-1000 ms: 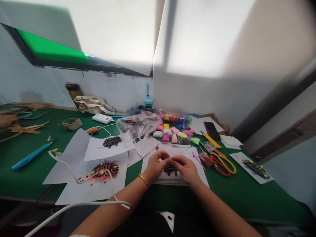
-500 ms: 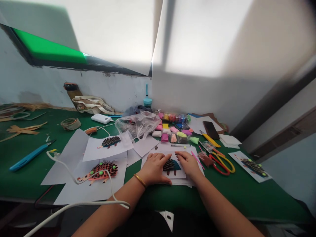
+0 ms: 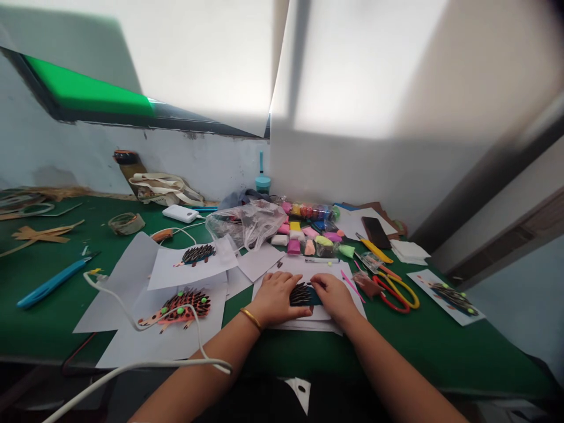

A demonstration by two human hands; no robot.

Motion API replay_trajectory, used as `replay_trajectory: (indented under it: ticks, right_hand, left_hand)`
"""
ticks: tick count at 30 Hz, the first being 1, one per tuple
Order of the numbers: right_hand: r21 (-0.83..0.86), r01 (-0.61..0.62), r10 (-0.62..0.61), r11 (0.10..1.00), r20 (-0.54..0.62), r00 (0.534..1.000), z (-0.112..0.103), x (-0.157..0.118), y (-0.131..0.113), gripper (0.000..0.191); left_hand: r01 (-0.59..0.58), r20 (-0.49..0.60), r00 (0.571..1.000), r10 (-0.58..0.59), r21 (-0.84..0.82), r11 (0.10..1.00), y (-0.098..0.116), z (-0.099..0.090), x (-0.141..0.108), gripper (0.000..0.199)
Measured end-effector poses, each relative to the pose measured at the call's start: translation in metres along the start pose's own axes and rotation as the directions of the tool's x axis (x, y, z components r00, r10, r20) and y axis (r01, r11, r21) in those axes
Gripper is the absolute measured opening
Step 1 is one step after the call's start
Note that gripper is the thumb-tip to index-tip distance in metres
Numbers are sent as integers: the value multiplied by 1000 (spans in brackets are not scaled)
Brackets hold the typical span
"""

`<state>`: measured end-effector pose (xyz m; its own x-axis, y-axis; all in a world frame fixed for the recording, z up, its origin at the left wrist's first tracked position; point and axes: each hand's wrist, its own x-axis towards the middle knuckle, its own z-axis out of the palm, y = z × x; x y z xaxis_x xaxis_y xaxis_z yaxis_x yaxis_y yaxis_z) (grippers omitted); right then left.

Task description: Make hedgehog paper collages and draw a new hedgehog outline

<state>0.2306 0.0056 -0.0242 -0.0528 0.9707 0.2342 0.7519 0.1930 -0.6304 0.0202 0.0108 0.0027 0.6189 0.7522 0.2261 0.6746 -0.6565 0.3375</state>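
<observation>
A hedgehog picture (image 3: 301, 295) lies on white paper in front of me, with a dark teal body and black seed-like spikes covering its left part. My left hand (image 3: 274, 298) rests on the paper at the picture's left side, fingers stretched out and thumb along the lower edge. At the picture's right end is my right hand (image 3: 335, 295), thumb and fingertips pinched together against the teal body. Whatever is between those fingertips is too small to make out. Stacked white sheets (image 3: 321, 325) lie under the picture.
Clay packets (image 3: 294, 247), a plastic bag (image 3: 247, 223) and a pen (image 3: 321, 260) lie behind the hands. Scissors (image 3: 396, 292), a yellow cutter (image 3: 374, 248) and a phone (image 3: 376, 232) are on the right. Hedgehog sheets (image 3: 189, 338), a white cable (image 3: 145, 365) and a blue cutter (image 3: 53, 285) occupy the left.
My right hand has shifted slightly left and down, with its fingertips drawn closer together. My left thumb has moved up and right onto the picture's lower edge.
</observation>
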Motion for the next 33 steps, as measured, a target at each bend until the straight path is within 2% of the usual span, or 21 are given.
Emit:
replay_trajectory:
  ticks: [4, 17, 27, 33]
  right_hand:
    - [-51, 49, -49, 997, 12, 999, 0, 1, -1, 24]
    - [-111, 77, -73, 991, 40, 997, 0, 2, -8, 23]
    - [-206, 144, -129, 968, 83, 988, 0, 3, -12, 24]
    - [-193, 162, -149, 968, 80, 986, 2, 3, -8, 24]
  left_hand:
    - [-6, -13, 1000, 6, 6, 1000, 2, 1, 2, 83]
    - [-23, -10, 1000, 23, 16, 1000, 1, 1, 2, 78]
    - [-20, -15, 1000, 20, 1, 1000, 1, 1, 2, 79]
    - [-23, -24, 999, 23, -5, 1000, 0, 2, 2, 79]
